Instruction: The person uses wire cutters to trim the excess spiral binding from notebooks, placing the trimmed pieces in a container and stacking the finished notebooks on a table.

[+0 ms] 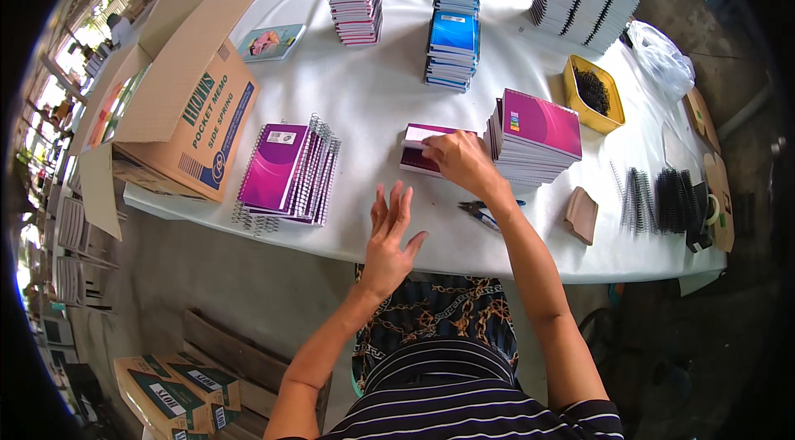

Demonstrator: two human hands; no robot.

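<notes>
Directly under right hand (460,160), purple notebook (421,150).

On the desk (364,92): two hands, the left hand (389,237) and the right hand (460,160); one open cardboard box (186,104); one yellow tub (593,94); one pair of pliers (484,210); two blue notebook stacks (454,30); one magenta spiral-bound pile (290,175).

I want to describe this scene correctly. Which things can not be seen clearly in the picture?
Head view only:
- Small notebook: the right hand covers its right part, so the grip is unclear.
- Pliers: partly behind the right forearm.
- Yellow tub: dark contents too small to identify.
- Open cardboard box: inside mostly hidden by its flaps.
- Left hand: open above the table edge; touching or not is unclear.
</notes>
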